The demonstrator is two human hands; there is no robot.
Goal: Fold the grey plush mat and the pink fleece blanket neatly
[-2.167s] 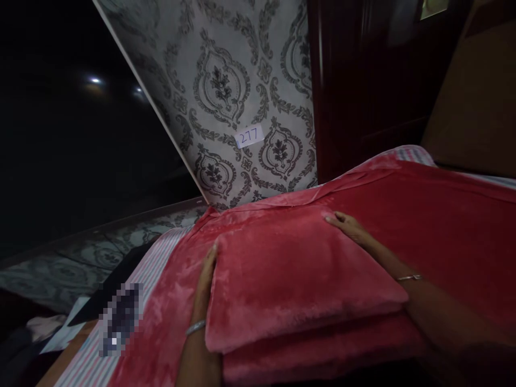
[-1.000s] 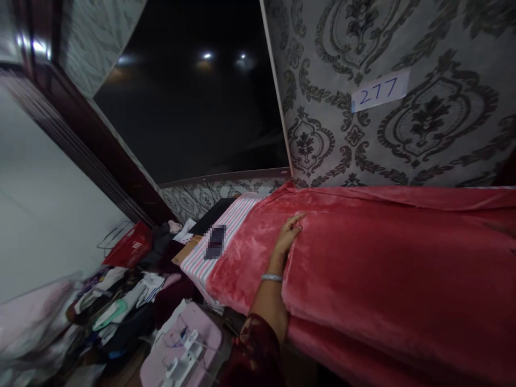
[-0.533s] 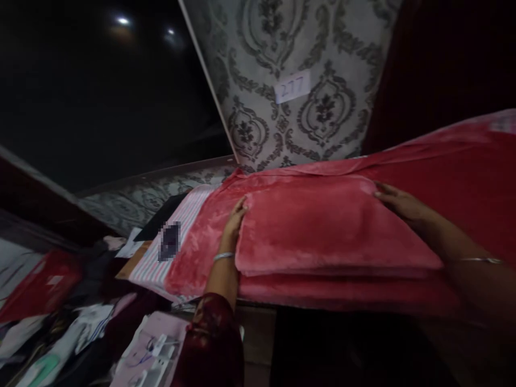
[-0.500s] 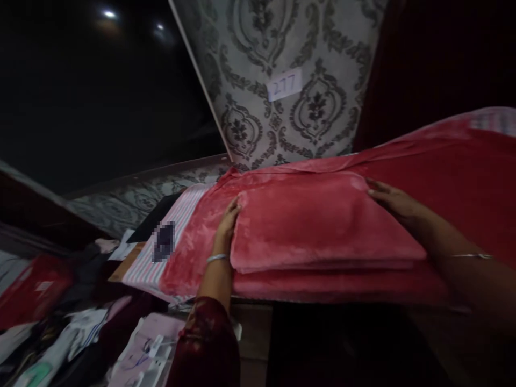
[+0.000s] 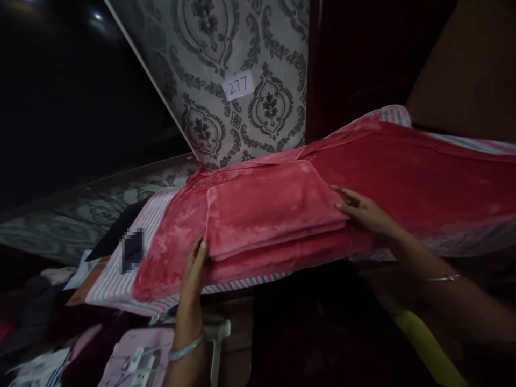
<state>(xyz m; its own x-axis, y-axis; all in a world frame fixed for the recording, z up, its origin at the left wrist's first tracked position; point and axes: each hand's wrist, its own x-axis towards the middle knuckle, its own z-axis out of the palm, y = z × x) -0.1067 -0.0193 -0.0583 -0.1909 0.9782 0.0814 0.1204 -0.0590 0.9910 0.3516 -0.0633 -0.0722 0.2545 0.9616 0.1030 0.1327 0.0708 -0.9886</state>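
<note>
A folded red plush blanket (image 5: 266, 209) lies in layers on a larger red plush cover (image 5: 407, 172) with a striped border. At its lower left corner, my left hand (image 5: 195, 263) has its thumb and fingers closed on the edge; a bangle is on that wrist. The opposite, right edge is held by my right hand (image 5: 365, 212), its fingers bent at the corner and the fingertips partly hidden by the fabric. On the striped left end of the cover lies a dark pixelated rectangle (image 5: 133, 251).
Behind stands a patterned wall (image 5: 274, 123) with a paper label (image 5: 238, 85) reading 277. A big dark screen (image 5: 80, 102) rises at the left. Below left are a pink case (image 5: 137, 349) and piled clothes (image 5: 44, 365). Something yellow (image 5: 427, 344) shows at the lower right.
My view has shifted to the right. My right hand has come closer to my left, and the folded blanket now looks narrower and slightly tilted. My left hand has slid toward the blanket's lower left corner.
</note>
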